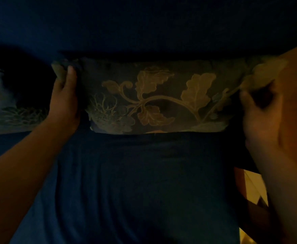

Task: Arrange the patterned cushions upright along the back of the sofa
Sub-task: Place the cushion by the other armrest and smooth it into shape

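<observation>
A dark cushion with a pale leaf-and-vine pattern [154,95] stands upright against the back of the dark blue sofa [144,23]. My left hand [65,99] grips its upper left corner, thumb over the front. My right hand [260,111] pinches its upper right corner; the hand is close to the camera and blurred. A second patterned cushion [7,106] leans at the far left, partly cut off by the frame edge and my left forearm.
The blue sofa seat [144,182] spreads out below the cushion. A lit yellowish patch, perhaps floor [253,187], shows past the seat's right edge. The scene is very dim.
</observation>
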